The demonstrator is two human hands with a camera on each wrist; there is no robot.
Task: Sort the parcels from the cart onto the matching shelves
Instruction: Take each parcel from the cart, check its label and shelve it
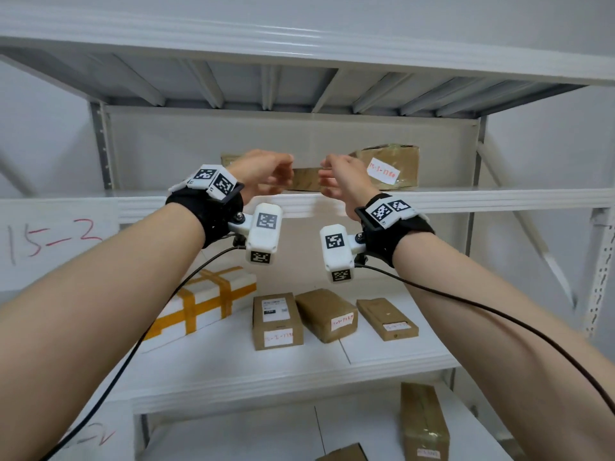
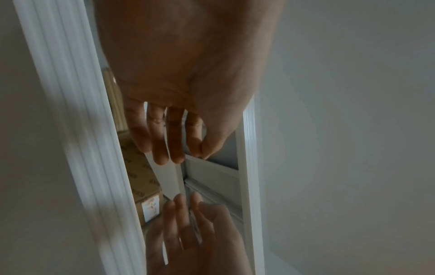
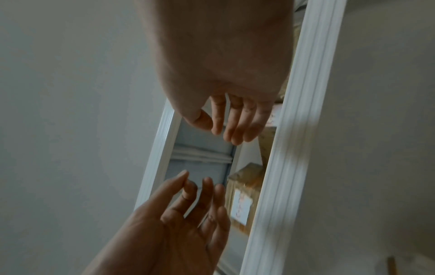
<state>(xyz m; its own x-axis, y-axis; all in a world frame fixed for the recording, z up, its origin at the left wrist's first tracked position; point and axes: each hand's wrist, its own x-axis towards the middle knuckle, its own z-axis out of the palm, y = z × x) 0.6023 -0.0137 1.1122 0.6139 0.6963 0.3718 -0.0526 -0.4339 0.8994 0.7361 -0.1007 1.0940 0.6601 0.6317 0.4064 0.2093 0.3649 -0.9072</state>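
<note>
Here: white shelf rack (image 1: 332,202), upper level labelled 15-2 (image 1: 50,241). Two brown parcels on that upper level: flat one (image 1: 304,181) between hands, tape-wrapped one (image 1: 392,168) at right with red-numbered label. Lower shelf: white foam box (image 1: 206,304), three small brown parcels (image 1: 326,316). Left hand (image 1: 263,174) and right hand (image 1: 339,181) raised, palms facing, grip spread, fingers relaxed, holding nothing.

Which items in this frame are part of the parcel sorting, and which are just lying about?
Part of the job:
- left hand
- right hand
- brown parcel on the upper shelf
- upper shelf

Just lying about:
- white taped box
- three small parcels
</note>
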